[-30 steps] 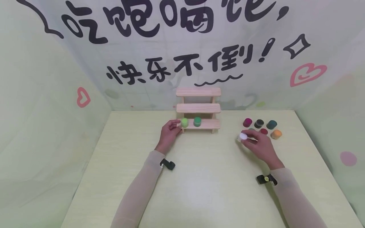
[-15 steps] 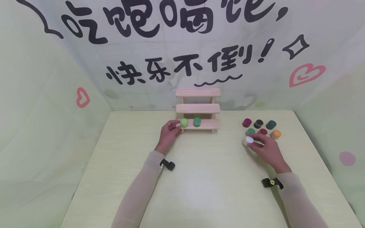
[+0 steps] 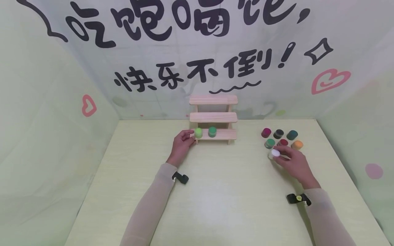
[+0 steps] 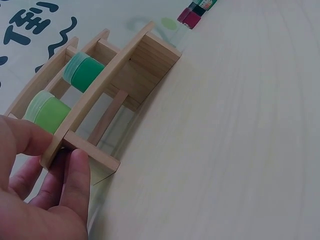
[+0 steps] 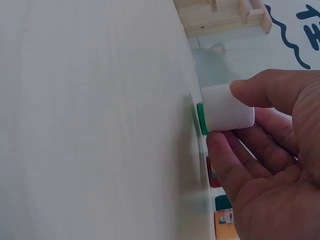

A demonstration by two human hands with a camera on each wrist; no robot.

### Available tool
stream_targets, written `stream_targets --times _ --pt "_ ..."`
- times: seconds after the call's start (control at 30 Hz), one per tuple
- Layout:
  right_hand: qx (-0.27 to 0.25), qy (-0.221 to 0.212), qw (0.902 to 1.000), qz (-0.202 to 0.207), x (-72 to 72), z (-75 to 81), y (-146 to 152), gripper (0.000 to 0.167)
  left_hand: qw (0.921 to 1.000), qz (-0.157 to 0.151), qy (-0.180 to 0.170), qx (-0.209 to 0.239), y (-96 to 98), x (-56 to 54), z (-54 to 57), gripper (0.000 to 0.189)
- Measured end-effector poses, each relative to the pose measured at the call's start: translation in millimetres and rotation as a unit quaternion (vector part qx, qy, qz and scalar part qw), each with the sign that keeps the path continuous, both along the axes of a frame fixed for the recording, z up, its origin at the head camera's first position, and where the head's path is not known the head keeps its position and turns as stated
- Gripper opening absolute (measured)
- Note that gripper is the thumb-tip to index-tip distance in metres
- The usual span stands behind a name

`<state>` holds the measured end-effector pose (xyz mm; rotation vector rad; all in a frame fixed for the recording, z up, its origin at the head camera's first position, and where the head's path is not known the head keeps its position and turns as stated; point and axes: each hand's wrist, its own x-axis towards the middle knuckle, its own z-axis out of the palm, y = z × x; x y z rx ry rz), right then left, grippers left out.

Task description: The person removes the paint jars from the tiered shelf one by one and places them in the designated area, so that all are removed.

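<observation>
My left hand (image 3: 181,145) grips the left end of the lowest step of a small three-tier wooden stand (image 3: 213,117); in the left wrist view its fingers (image 4: 75,182) curl beneath the board. On that step sit a light green paint jar (image 3: 198,133), right by my fingertips, and a darker green paint jar (image 3: 212,132). My right hand (image 3: 295,164) pinches a white paint jar (image 3: 275,153) between thumb and fingers, low over the table. In the right wrist view the white jar (image 5: 220,109) lies sideways across the picture, partly covering a green jar behind.
Beyond my right hand stand two rows of paint jars: magenta (image 3: 266,132), black (image 3: 278,133) and teal (image 3: 292,135) behind, green (image 3: 269,143), red (image 3: 282,142) and orange (image 3: 297,145) in front. A printed cloth (image 3: 147,102) hangs behind the table (image 3: 209,205).
My right hand has carried the white jar to the right and slightly nearer to me, so the green jar in the front row now shows. My left hand stays on the stand.
</observation>
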<state>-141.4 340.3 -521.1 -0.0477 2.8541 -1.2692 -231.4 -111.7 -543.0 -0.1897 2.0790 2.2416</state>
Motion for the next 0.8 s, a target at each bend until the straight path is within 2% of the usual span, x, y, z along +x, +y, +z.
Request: stream_targets --times 0.37,0.8 --pt "-0.018 -0.03 0.9994 -0.003 2.5 -5.0 9.6 0.051 1.0 0.001 -0.002 0.001 0.1 0.2 0.8 0.029" --pt "-0.023 -0.02 0.9995 -0.001 -2.4 -3.2 6.1 0.051 1.0 -0.001 -0.005 0.007 -0.3 0.5 2.1 0.029"
